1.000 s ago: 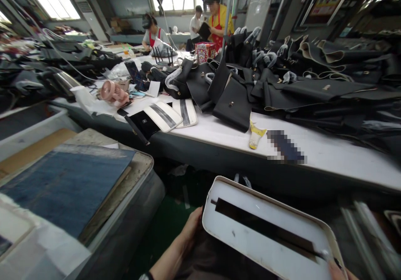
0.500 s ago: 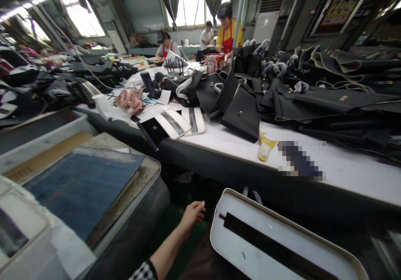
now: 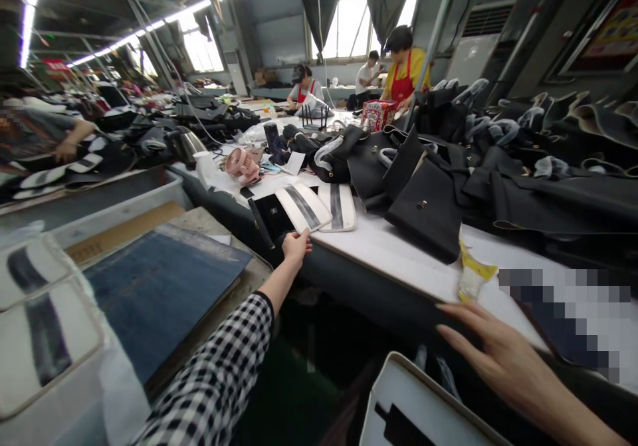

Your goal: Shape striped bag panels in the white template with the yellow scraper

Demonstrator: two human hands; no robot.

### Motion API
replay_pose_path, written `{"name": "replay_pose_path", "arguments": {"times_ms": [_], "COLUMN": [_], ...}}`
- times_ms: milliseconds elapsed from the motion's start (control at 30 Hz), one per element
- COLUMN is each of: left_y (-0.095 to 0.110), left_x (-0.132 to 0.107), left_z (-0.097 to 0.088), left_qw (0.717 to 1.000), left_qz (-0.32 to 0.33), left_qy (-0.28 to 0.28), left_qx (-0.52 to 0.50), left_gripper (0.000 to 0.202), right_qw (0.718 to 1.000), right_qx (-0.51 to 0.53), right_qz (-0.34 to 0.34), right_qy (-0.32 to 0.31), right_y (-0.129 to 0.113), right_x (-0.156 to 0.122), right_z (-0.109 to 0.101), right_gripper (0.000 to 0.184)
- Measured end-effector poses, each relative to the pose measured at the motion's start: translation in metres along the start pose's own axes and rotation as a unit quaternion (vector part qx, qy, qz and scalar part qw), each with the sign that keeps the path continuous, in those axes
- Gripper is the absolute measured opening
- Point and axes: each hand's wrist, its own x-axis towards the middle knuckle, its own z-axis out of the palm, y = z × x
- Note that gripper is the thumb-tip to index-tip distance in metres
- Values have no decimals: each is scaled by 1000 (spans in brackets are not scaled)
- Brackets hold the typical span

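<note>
At the table's front edge, my left hand (image 3: 297,249) has its thumb and curled fingers closed on the near corner of a cream panel (image 3: 302,205) with a dark stripe down its middle. A second striped cream panel (image 3: 345,208) lies right beside it, and a black pouch-like piece (image 3: 273,215) is partly under the first. My right hand (image 3: 498,356) is open and holds nothing, fingers stretched leftward in front of the table edge. Below it is a white tray-like piece (image 3: 428,403) with a raised rim and a dark slot-like strip, partly cut off by the frame.
Black bags (image 3: 423,203) are heaped along the white table (image 3: 389,246). A pink fan (image 3: 242,165) and a yellow-and-white wrapper (image 3: 477,272) lie there too. A blue board (image 3: 164,286) tops a bin at left, near more striped panels (image 3: 44,339). Co-workers sit beyond.
My left hand has reached forward from beside the tray to the cream panel's corner. My right hand has come into view at lower right. The view has shifted left.
</note>
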Motion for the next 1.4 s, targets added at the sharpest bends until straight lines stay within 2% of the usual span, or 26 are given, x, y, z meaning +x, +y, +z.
{"name": "replay_pose_path", "arguments": {"times_ms": [33,100,167,267,367,433,500,567,667,733,767,867,933,1000,1067,1100,1167,1200,1233,1267,1333,1400], "left_y": [5,13,18,24,40,62,91,120,144,137,128,87,60,41,33,32,38,43,50,58,72,82], "left_x": [6,16,22,28,37,45,50,45,11,-26,-46,-108,-146,-179,-206,-216,-229,-233,-236,-238,-243,-250], "left_z": [2,5,7,8,-1,-17,-43,-73,-113,-128,-131,-126,-117,-109,-104,-102,-99,-98,-95,-92,-83,-73], "left_qw": [1000,999,999,997,989,979,967,953,935,927,924,925,925,919,902,886,844,828,822,827,845,838], "left_qz": [-10,-27,-30,-23,-23,-15,10,45,106,145,162,199,215,210,169,142,102,95,95,98,90,58], "left_qy": [6,15,21,10,-14,-30,-47,-70,-116,-149,-161,-209,-250,-307,-382,-425,-497,-515,-512,-491,-449,-460], "left_qx": [-2,-8,-22,-69,-146,-201,-251,-291,-317,-313,-306,-247,-189,-130,-112,-122,-172,-203,-232,-255,-277,-288], "left_gripper": [31,29,27,21,16,14,11,11,16,5,8,31,37,37,47,58,83,90,89,80,50,29], "right_qw": [999,992,989,988,990,993,995,993,977,957,945,909,876,819,763,747,743,745,748,753,756,748], "right_qx": [-9,-71,-78,-72,-55,-31,7,61,172,258,299,399,465,545,609,627,635,634,628,621,614,624], "right_qz": [-40,-74,-97,-113,-94,-68,-39,-3,60,97,109,110,82,69,76,83,88,85,83,81,74,66], "right_qy": [-31,-74,-76,-77,-93,-96,-94,-98,-107,-92,-77,-51,-96,-163,-201,-203,-192,-191,-196,-202,-215,-216], "right_y": [-13,-43,-69,-91,-93,-91,-90,-88,-86,-88,-91,-111,-128,-143,-150,-150,-145,-142,-139,-136,-133,-134], "right_x": [35,104,164,225,253,260,266,273,282,282,279,257,233,205,176,162,138,127,116,106,85,65], "right_z": [8,29,51,84,112,124,129,128,116,103,96,66,43,20,0,-10,-26,-34,-42,-49,-62,-72], "right_gripper": [33,38,42,41,35,35,39,40,45,60,68,80,76,57,43,41,40,39,38,37,35,34]}}
